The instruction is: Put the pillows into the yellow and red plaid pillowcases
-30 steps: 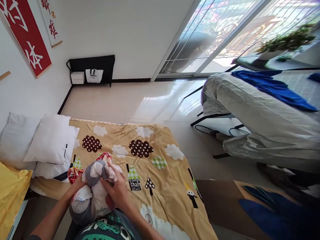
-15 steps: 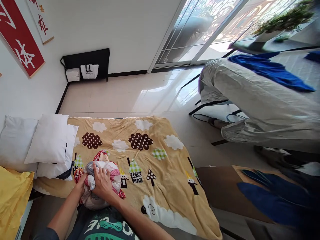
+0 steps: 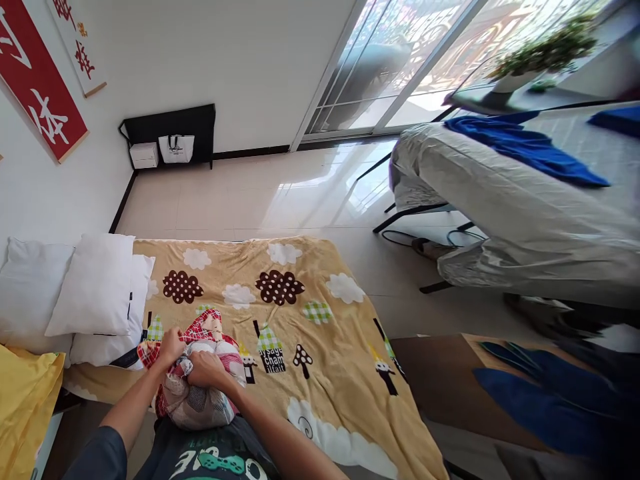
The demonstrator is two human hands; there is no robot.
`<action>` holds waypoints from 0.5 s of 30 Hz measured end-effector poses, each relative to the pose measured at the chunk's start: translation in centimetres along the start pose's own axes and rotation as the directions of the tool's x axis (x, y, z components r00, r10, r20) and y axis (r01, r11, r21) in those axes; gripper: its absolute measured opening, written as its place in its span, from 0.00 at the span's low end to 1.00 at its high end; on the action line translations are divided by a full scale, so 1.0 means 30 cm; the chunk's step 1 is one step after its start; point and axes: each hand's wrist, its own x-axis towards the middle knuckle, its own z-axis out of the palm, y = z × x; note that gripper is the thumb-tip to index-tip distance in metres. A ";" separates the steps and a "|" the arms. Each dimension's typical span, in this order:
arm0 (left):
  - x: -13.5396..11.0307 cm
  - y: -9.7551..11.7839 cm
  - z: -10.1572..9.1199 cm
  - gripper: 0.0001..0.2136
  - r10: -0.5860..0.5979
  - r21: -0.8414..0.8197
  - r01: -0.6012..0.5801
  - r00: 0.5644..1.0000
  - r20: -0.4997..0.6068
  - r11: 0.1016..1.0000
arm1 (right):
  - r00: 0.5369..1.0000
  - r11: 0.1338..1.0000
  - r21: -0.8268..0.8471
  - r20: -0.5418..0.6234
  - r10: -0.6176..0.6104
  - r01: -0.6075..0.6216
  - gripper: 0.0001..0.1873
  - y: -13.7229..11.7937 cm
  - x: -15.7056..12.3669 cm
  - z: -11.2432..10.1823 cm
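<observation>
A bunched bundle of cloth, white and grey with red plaid patches, rests on the near edge of the bed against my body. My left hand grips its upper left part with closed fingers. My right hand is closed into the top of the bundle, fingers pressed into the fabric. Beneath lies a tan blanket printed with clouds, trees and mushrooms.
White pillows are stacked at the head of the bed on the left, with a yellow cloth below them. A table draped in grey with blue fabric stands at right. Tiled floor lies beyond the bed.
The bundle has come down from in front of my chest onto the bed edge. My left hand has shifted up to its top left, and my right hand now presses into its top.
</observation>
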 end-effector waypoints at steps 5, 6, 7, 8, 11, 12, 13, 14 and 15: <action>-0.079 0.036 0.035 0.07 0.168 0.149 -0.152 0.980 -0.105 0.977 | 0.993 0.996 0.033 -0.089 0.082 -0.080 0.14 0.019 0.026 0.043; -0.103 0.025 0.039 0.07 0.188 0.162 -0.169 0.976 -0.111 0.972 | 0.989 0.993 0.046 -0.101 0.109 -0.105 0.14 0.024 0.028 0.057; -0.127 0.009 0.043 0.06 0.202 0.171 -0.182 0.973 -0.113 0.968 | 0.985 0.990 0.060 -0.108 0.136 -0.130 0.13 0.030 0.030 0.072; -0.150 -0.010 0.048 0.05 0.212 0.176 -0.190 0.971 -0.112 0.966 | 0.980 0.985 0.074 -0.117 0.161 -0.153 0.13 0.036 0.031 0.088; -0.201 -0.071 0.073 0.02 0.215 0.183 -0.194 0.971 -0.103 0.964 | 0.970 0.978 0.108 -0.148 0.191 -0.176 0.15 0.052 0.032 0.137; -0.210 -0.090 0.082 0.02 0.213 0.186 -0.192 0.972 -0.097 0.964 | 0.970 0.979 0.116 -0.155 0.187 -0.171 0.16 0.057 0.032 0.152; -0.215 -0.106 0.090 0.03 0.210 0.192 -0.190 0.974 -0.087 0.963 | 0.971 0.979 0.123 -0.156 0.179 -0.161 0.17 0.062 0.033 0.165; -0.217 -0.120 0.096 0.04 0.205 0.201 -0.186 0.976 -0.077 0.962 | 0.974 0.980 0.131 -0.151 0.169 -0.150 0.18 0.067 0.034 0.175; -0.216 -0.134 0.099 0.05 0.198 0.213 -0.180 0.978 -0.066 0.960 | 0.978 0.981 0.140 -0.142 0.155 -0.135 0.19 0.074 0.035 0.181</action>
